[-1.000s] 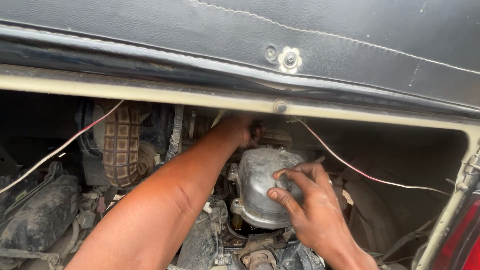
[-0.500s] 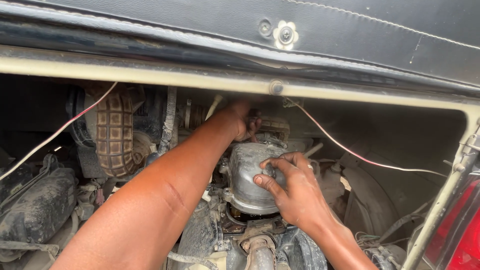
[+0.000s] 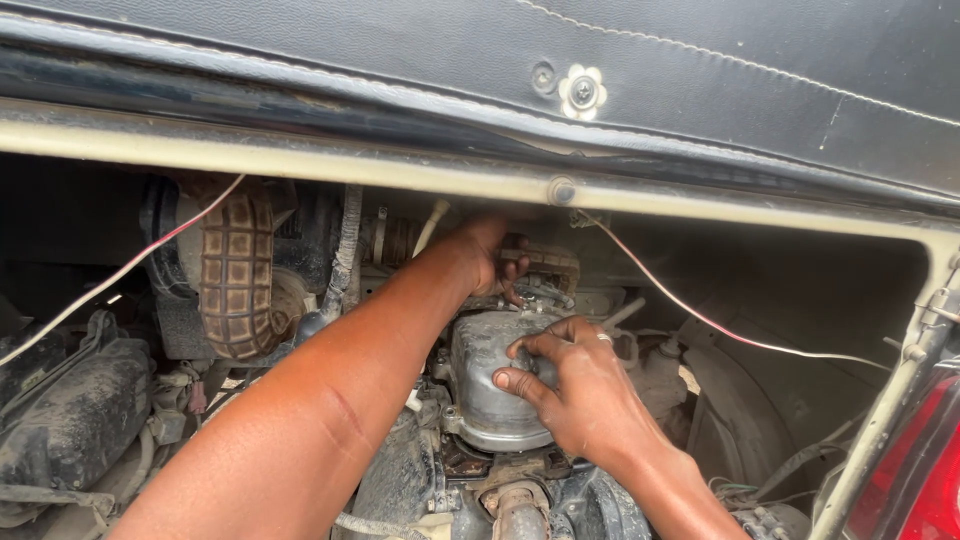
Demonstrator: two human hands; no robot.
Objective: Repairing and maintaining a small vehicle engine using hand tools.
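Observation:
I look into a vehicle's open engine bay under a raised black padded cover [image 3: 700, 70]. My left hand [image 3: 490, 255] reaches deep to the back, its fingers curled on a dirty finned part [image 3: 548, 268] behind the engine. My right hand [image 3: 575, 385] rests on a rounded grey metal engine cover [image 3: 480, 385], fingers spread over its right side. The cover is dusty and sits upright in the middle of the bay. My left forearm crosses the bay from the lower left.
A cream body frame rail [image 3: 250, 160] runs across above the opening. A thin pink wire [image 3: 730, 335] hangs on the right, another on the left [image 3: 120, 275]. A checker-patterned rubber part [image 3: 235, 275] and a black dusty housing [image 3: 70, 420] sit left. A red tail lamp [image 3: 925, 470] is right.
The view has shifted slightly right and down. My right hand has slid down the grey cover's side. My left hand stays at the back of the engine.

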